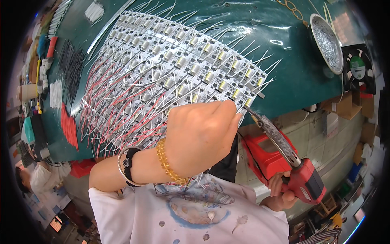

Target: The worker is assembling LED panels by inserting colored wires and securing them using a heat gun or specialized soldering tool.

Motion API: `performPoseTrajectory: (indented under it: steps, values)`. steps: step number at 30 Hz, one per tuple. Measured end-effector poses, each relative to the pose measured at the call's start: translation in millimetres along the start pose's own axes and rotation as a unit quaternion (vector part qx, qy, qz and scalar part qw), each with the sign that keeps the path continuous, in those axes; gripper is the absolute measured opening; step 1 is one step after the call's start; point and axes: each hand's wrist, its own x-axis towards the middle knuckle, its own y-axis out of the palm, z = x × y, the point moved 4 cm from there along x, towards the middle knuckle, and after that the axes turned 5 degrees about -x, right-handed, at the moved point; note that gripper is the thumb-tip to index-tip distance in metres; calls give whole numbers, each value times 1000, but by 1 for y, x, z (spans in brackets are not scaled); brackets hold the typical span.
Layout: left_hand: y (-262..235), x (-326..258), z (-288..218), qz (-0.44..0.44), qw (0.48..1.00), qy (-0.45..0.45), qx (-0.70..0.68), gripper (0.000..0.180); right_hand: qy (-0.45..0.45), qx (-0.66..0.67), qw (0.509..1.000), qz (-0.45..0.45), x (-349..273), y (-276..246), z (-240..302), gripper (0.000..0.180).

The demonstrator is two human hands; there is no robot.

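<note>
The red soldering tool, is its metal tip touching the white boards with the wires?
Cannot tell. In the head view the soldering tool in the right hand reaches the boards, but the left hand hides its tip.

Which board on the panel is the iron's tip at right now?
The board at the panel's near right corner, last in the front row; the iron's tip meets it beside the left hand's fingers.

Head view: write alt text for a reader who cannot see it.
A person's left hand presses on a panel of small white circuit boards with red and white wires on a green table, while the right hand holds a red soldering iron, tip at the panel's near corner.
</note>
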Motion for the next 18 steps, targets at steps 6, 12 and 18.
performPoseTrajectory:
  steps: [6, 12, 18]
  values:
    - [0, -1, 2, -6, 1000, 2, -1, 16, -17, -7, 1000, -12, 0, 3, 1, 68]
    - [1, -3, 1, -8, 1000, 0, -9, 18, -50, 18, 998, -20, 8, 6, 7, 67]
    - [-15, -11, 0, 15, 999, -11, 29, 15, -128, 61, 989, 30, 40, 30, 18, 65]
